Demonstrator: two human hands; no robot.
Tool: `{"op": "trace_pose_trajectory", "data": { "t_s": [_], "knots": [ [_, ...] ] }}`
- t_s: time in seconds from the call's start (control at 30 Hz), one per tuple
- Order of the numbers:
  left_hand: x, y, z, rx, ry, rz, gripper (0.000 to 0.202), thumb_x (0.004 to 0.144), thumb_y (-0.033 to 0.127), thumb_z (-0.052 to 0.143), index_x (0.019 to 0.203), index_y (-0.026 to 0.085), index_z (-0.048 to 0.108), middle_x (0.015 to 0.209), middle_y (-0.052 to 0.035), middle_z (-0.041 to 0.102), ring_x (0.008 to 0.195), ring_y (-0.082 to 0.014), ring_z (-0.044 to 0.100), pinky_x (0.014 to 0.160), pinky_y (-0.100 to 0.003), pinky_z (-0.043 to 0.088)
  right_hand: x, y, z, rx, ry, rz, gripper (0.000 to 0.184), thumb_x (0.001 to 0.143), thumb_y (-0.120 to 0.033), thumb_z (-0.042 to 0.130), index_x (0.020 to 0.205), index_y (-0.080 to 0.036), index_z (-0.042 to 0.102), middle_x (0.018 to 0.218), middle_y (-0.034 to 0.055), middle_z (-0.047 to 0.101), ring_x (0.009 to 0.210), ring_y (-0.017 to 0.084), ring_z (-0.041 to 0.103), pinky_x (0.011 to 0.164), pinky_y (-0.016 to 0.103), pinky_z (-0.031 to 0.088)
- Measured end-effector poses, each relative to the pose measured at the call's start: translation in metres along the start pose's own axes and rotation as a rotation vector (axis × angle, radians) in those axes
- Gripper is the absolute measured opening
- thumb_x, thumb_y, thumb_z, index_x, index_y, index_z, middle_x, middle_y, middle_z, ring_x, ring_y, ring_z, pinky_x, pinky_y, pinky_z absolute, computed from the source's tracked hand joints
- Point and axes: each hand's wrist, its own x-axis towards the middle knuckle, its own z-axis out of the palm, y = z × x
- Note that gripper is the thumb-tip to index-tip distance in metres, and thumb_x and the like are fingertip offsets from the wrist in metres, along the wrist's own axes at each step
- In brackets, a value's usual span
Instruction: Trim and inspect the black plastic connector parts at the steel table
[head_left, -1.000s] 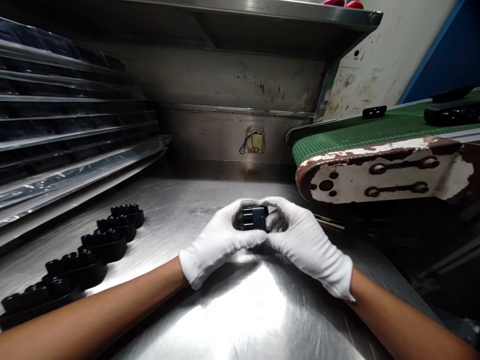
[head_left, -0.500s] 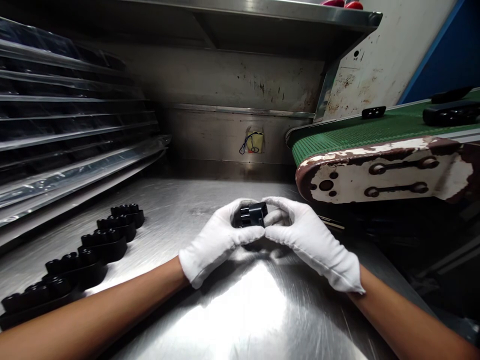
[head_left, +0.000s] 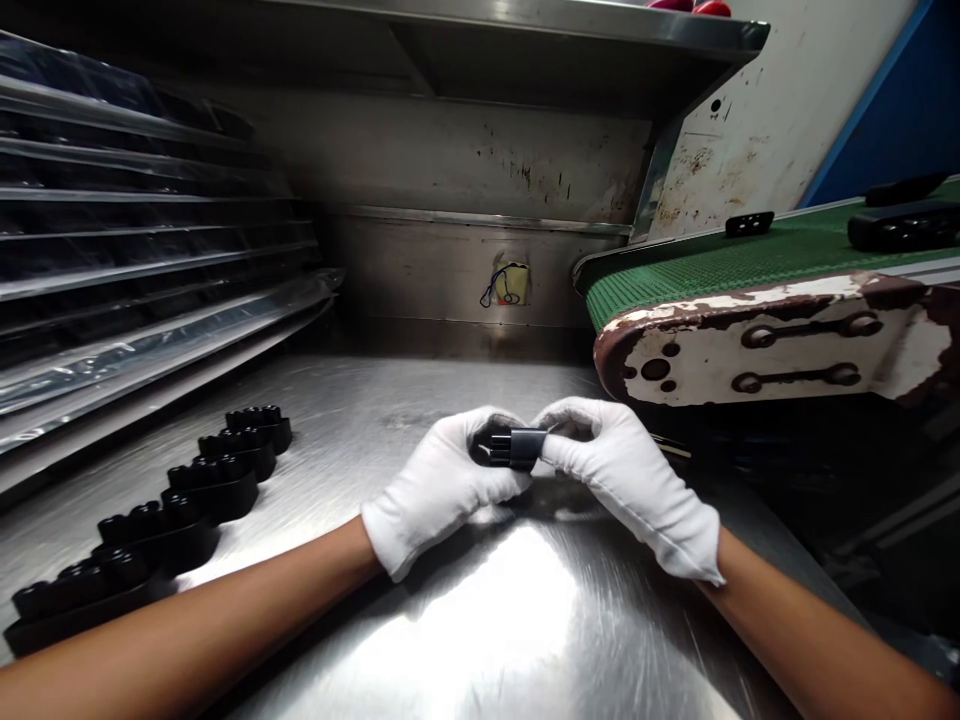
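The white-gloved left hand (head_left: 439, 492) and white-gloved right hand (head_left: 626, 480) pinch a small black plastic block (head_left: 516, 448) with closed fingers, mid-way along the shiny steel counter (head_left: 450, 390); the block has turned sideways; black knobby plastic strips (head_left: 214, 495) lie by the left edge.

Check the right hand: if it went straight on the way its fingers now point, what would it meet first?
The small black plastic part, which the right gloved hand already touches. Just beyond that part lies the left gloved hand, though depth is hard to judge from this view.
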Motion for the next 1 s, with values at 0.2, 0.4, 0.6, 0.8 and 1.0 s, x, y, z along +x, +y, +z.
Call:
{"op": "trace_pose_trajectory", "data": {
  "t_s": [0.2, 0.4, 0.6, 0.8, 1.0],
  "knots": [
    [-0.0003, -0.0036, -0.0014, 0.004, 0.042, -0.007, 0.029, 0.070, 0.019, 0.075, 0.091, 0.020, 0.054, 0.070, 0.0029, 0.058, 0.050, -0.0104, 0.050, 0.044, -0.023, 0.045, 0.0011, 0.0055, 0.0020, 0.118, -0.054, 0.053, 0.011, 0.078, -0.019, 0.066, 0.088, -0.018, 0.071, 0.071, -0.0004, 0.066, 0.051, 0.010, 0.051, 0.046, 0.022, 0.040],
    [0.0008, -0.0021, -0.0009, 0.004, 0.008, 0.010, 0.035, 0.072, 0.020, 0.074, 0.098, 0.022, 0.051, 0.072, 0.0042, 0.058, 0.049, -0.0104, 0.050, 0.043, -0.022, 0.042, 0.0022, 0.0059, 0.0035, 0.195, -0.045, 0.008, 0.017, 0.076, -0.021, 0.074, 0.093, -0.017, 0.076, 0.079, 0.0021, 0.074, 0.060, 0.009, 0.059, 0.055, 0.018, 0.048],
    [0.0031, 0.0017, -0.0032, 0.089, -0.046, 0.042, 0.045, 0.074, 0.023, 0.074, 0.112, 0.022, 0.049, 0.090, 0.0004, 0.063, 0.079, -0.0184, 0.064, 0.066, -0.028, 0.052, 0.0004, 0.0044, 0.0030, 0.167, -0.034, -0.079, 0.018, 0.078, -0.019, 0.075, 0.095, -0.017, 0.076, 0.086, 0.0019, 0.076, 0.076, 0.011, 0.067, 0.068, 0.014, 0.053],
    [0.0054, 0.0031, -0.0046, 0.144, 0.004, 0.066, 0.066, 0.070, 0.021, 0.079, 0.127, 0.022, 0.046, 0.110, -0.0019, 0.064, 0.107, -0.0207, 0.061, 0.093, -0.030, 0.049, 0.0007, 0.0048, 0.0031, 0.180, -0.019, -0.077, 0.021, 0.076, -0.010, 0.070, 0.094, -0.019, 0.076, 0.088, 0.0006, 0.075, 0.087, 0.016, 0.070, 0.076, 0.019, 0.056],
    [0.0016, 0.0032, -0.0050, 0.090, 0.047, 0.069, 0.071, 0.069, 0.019, 0.081, 0.129, 0.026, 0.045, 0.116, 0.0003, 0.064, 0.111, -0.0162, 0.060, 0.093, -0.023, 0.049, 0.0036, 0.0066, 0.0022, 0.155, 0.027, -0.060, 0.026, 0.072, -0.005, 0.064, 0.090, -0.019, 0.076, 0.087, 0.0003, 0.075, 0.083, 0.016, 0.069, 0.075, 0.022, 0.057]
  ]
}}
